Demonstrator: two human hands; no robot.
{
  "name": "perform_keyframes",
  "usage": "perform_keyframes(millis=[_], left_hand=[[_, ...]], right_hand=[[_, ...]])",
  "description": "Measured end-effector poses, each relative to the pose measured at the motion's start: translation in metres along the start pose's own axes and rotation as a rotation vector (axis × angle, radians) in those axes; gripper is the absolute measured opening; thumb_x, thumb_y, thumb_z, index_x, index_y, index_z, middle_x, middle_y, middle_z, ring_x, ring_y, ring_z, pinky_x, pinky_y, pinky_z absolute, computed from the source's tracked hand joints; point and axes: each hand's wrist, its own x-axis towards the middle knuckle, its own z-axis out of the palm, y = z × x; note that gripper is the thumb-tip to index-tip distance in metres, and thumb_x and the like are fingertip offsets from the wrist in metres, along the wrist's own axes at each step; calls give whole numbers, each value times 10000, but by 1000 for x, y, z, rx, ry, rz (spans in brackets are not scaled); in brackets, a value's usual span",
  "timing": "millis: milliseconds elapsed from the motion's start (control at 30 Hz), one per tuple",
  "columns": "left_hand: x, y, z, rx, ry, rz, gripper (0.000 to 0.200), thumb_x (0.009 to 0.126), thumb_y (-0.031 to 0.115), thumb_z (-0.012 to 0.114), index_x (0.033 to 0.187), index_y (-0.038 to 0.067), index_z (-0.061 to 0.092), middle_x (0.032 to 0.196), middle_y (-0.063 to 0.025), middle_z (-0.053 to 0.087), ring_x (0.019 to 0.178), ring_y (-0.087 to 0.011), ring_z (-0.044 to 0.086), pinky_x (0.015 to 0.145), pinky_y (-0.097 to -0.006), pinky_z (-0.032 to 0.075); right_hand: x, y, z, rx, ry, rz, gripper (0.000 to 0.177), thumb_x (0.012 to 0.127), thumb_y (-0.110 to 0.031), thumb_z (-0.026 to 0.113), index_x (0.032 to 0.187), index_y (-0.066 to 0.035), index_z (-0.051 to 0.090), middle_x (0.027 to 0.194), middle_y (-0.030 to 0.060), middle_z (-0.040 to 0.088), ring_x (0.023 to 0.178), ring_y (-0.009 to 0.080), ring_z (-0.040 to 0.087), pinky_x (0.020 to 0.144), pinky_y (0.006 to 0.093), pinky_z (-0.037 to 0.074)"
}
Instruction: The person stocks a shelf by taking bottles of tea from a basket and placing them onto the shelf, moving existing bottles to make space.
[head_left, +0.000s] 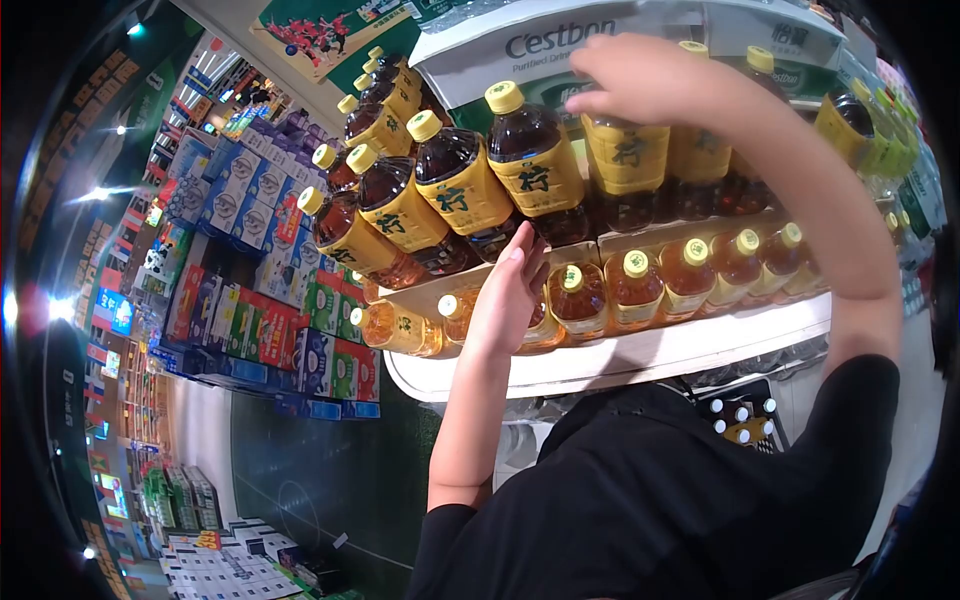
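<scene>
Overlapping one bottle [627, 165], right hand [622, 78] has unclear grip — left hand [510, 295] flat near shelf edge [600, 364].

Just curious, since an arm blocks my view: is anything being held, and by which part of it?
It cannot be told: the right hand covers the top of one bottle, hiding any grip. The left hand shows no hold.

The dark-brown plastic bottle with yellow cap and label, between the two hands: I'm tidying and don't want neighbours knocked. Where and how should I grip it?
Likely the narrowing shoulder below its yellow cap, from above: the bottle stands cap-up with that part exposed, while a matching yellow-labelled bottle crowds its lower body.
</scene>
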Motion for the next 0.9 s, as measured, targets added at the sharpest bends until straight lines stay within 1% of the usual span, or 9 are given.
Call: perform_keyframes(millis=[100,133,233,333,633,733,833,867,900], left_hand=[[1,-1,1,25,-29,0,713,905,364,482,1438,-16,200,1496,-141,201,1358,-270,259,1120,-413,193],[1,-1,1,22,-38,0,718,903,365,482,1439,-17,194,1499,-144,191,1361,-270,255,1121,-413,191],[3,0,0,19,-54,-1,725,901,365,478,1441,-20,185,1506,-149,172,1366,-272,245,1121,-415,182],[2,3,2,22,-46,-7,707,906,354,464,1443,-15,188,1506,-144,182,1372,-274,235,1122,-418,176],[2,3,-1,23,-44,-10,676,917,336,437,1448,-1,187,1509,-134,189,1383,-285,211,1121,-438,169],[2,2,-2,27,-40,-17,677,916,344,437,1448,4,194,1507,-126,189,1377,-280,217,1119,-430,174],[1,1,-2,14,-40,-14,675,908,354,449,1439,4,221,1482,-111,227,1355,-268,244,1115,-425,175],[1,1,0,19,-26,-24,687,899,361,466,1438,9,226,1484,-110,221,1358,-270,242,1115,-429,171],[1,0,-1,21,-27,-22,697,892,363,480,1441,16,225,1482,-110,228,1359,-274,243,1115,-431,170]], right_hand=[[0,11,17,17,172,-173,235,885,-254,546,962,-33,567,970,132,580,916,314,558,806,403,445],[1,12,20,10,197,-190,135,869,-149,535,944,-38,551,963,115,578,920,299,544,821,392,437],[-5,15,16,102,228,-229,115,850,-69,517,960,-39,535,954,106,576,937,282,532,837,381,432],[-7,18,16,174,241,-241,160,831,-13,490,984,-39,528,949,110,574,942,273,524,846,370,428],[-7,19,12,201,212,-249,196,831,-8,475,1017,-35,531,944,128,573,933,285,524,848,363,424],[-7,19,10,202,195,-255,201,850,-21,464,1039,-34,530,967,138,577,961,290,529,863,371,421],[-4,22,17,292,274,-291,209,878,-67,464,1076,-35,522,1028,152,578,1010,301,530,889,379,417],[-7,25,14,304,211,-257,257,911,-131,479,1149,-37,504,1126,148,571,1076,292,527,935,379,405],[-13,26,7,298,265,-247,278,915,-148,486,1171,-41,493,1153,142,564,1091,284,525,944,382,403]])
